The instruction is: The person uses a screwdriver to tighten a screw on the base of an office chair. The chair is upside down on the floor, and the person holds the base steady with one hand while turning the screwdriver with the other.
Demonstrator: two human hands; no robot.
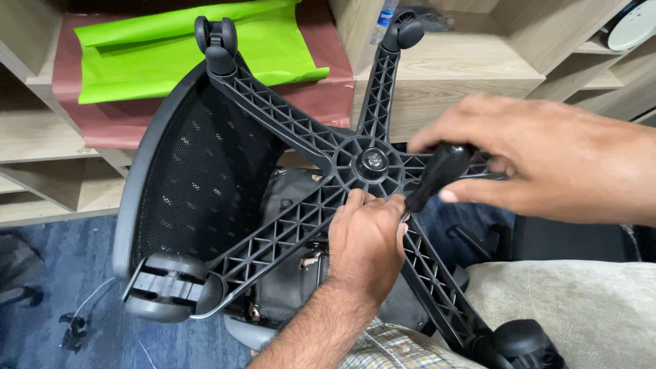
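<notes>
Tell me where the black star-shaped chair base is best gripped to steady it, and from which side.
Probably on a ribbed spoke near the hub, coming from below, as the left hand does on the chair base. The spokes are narrow enough to wrap; the casters at the tips look free to swivel. The right hand holds a black handle.

Chair base (pixel 307 143): black plastic, star-shaped, with ribbed arms that spread from a round hub (pixel 372 162) holding a metal pin end; it faced upward on an overturned office chair, above the black mesh backrest (pixel 198 171). Casters: dark twin-wheel type, one at each visible arm tip, at upper left (pixel 216 35), upper right (pixel 408 31), lower left (pixel 167 287) and lower right (pixel 526 345). Tool handle (pixel 436 174): black, rounded, tilted, just right of the hub.
</notes>
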